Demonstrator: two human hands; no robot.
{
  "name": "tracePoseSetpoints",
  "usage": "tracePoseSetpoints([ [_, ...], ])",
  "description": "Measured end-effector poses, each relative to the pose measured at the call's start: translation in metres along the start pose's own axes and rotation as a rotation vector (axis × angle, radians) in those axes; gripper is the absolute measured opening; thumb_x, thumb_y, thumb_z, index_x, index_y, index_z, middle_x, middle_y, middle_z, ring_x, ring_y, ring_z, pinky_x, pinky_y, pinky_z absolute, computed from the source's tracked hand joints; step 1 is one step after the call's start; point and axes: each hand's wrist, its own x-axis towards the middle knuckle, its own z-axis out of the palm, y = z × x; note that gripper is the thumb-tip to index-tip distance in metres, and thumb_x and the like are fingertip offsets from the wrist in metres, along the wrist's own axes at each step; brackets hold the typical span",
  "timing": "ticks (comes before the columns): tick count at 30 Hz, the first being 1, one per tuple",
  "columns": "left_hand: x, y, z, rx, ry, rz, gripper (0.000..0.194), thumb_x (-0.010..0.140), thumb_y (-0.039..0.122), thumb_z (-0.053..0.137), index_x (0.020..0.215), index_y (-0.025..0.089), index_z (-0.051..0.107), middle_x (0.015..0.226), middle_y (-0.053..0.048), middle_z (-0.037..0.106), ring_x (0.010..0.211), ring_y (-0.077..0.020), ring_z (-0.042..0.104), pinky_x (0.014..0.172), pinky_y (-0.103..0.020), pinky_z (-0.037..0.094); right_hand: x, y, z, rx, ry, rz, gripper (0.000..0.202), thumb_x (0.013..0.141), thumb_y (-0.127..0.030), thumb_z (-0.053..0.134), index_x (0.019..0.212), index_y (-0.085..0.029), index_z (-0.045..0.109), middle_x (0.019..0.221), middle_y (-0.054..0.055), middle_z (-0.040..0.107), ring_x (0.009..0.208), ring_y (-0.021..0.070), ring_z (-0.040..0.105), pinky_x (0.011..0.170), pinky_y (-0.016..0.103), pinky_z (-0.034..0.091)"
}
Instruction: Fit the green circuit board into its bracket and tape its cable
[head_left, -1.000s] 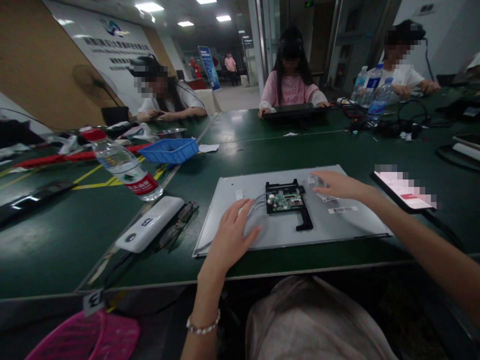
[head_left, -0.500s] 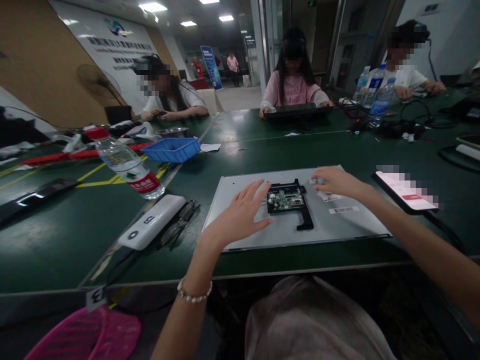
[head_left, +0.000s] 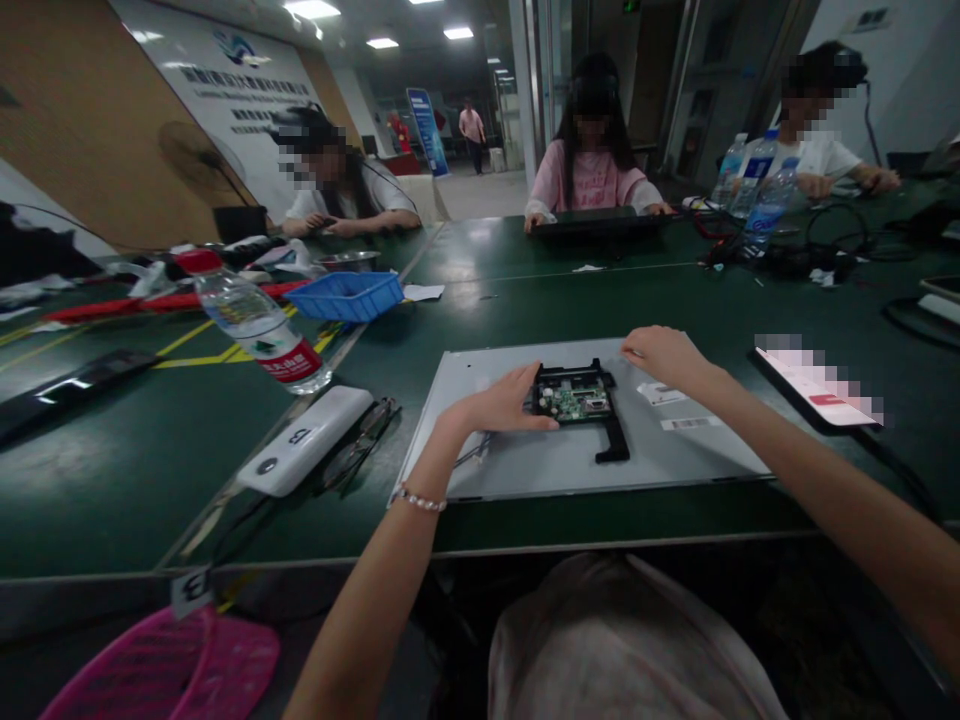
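A grey flat panel [head_left: 697, 455] lies on the table in front of me. On its middle sits a black plastic bracket [head_left: 616, 440] with a green circuit board [head_left: 576, 400] inside. My left hand [head_left: 501, 403] holds the bracket's left side, with fingers near its top corner and thumb along the lower edge. Thin cables [head_left: 472, 455] run out below this hand. Over the panel's far right part, my right hand [head_left: 666, 355] is closed in a pinch, apart from the bracket. What it may hold is hidden. Close by are white labels [head_left: 660, 394] on the panel.
Left of the panel are glasses [head_left: 360, 445], a white power bank [head_left: 306, 440], a water bottle [head_left: 259, 325] and a blue tray [head_left: 349, 298]. A phone [head_left: 821, 388] lies to the right. Other people sit across the table. A pink basket [head_left: 172, 660] stands below the edge.
My left hand has moved right and closed onto the bracket's left side. My right hand stays near the same place; the small shiny thing seen at its fingers no longer shows.
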Motion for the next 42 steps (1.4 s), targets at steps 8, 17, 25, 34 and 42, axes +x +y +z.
tracePoseSetpoints([
  [8, 0.002, -0.003, 0.004, 0.008, 0.050, 0.019, 0.112, 0.069, 0.074, 0.057, 0.148, 0.008, 0.013, 0.153, -0.022, 0.022, 0.140, -0.0356, 0.025, 0.114, -0.045, 0.023, 0.036, -0.049, -0.010, 0.010, 0.056, -0.095, 0.026, 0.094, -0.025, 0.047, 0.103, -0.018, 0.070, 0.105, 0.008, 0.069, 0.098, 0.0228, 0.063, 0.077, 0.030, 0.045],
  [17, 0.001, -0.001, 0.005, 0.016, 0.047, 0.006, 0.111, 0.070, 0.070, 0.058, 0.146, 0.003, 0.015, 0.152, -0.025, 0.023, 0.140, -0.0352, 0.025, 0.115, -0.044, 0.023, 0.057, -0.077, 0.003, 0.032, -0.014, -0.168, 0.026, 0.093, -0.023, 0.048, 0.097, -0.018, 0.072, 0.102, 0.012, 0.070, 0.094, 0.0248, 0.064, 0.073, 0.030, 0.045],
  [25, 0.001, -0.002, 0.007, 0.003, 0.046, 0.006, 0.110, 0.070, 0.071, 0.057, 0.147, 0.005, 0.013, 0.153, -0.023, 0.021, 0.141, -0.0354, 0.024, 0.114, -0.046, 0.024, 0.055, -0.075, 0.012, 0.138, -0.008, -0.178, 0.024, 0.092, -0.022, 0.050, 0.095, -0.018, 0.073, 0.099, 0.010, 0.071, 0.096, 0.0229, 0.064, 0.077, 0.028, 0.044],
  [34, 0.001, -0.003, 0.009, -0.012, 0.049, 0.012, 0.112, 0.070, 0.073, 0.055, 0.148, 0.005, 0.012, 0.154, -0.024, 0.019, 0.142, -0.0355, 0.022, 0.115, -0.046, 0.022, 0.049, -0.079, 0.013, 0.207, 0.022, -0.166, 0.022, 0.090, -0.020, 0.051, 0.098, -0.016, 0.072, 0.101, 0.010, 0.070, 0.096, 0.0218, 0.063, 0.082, 0.028, 0.044],
  [42, 0.000, -0.002, 0.008, -0.010, 0.048, 0.008, 0.110, 0.071, 0.072, 0.055, 0.149, 0.009, 0.011, 0.155, -0.021, 0.019, 0.142, -0.0357, 0.022, 0.115, -0.047, 0.023, 0.048, -0.079, 0.016, 0.268, 0.010, -0.193, 0.023, 0.089, -0.016, 0.051, 0.100, -0.014, 0.071, 0.103, 0.011, 0.069, 0.100, 0.0207, 0.061, 0.087, 0.027, 0.043],
])
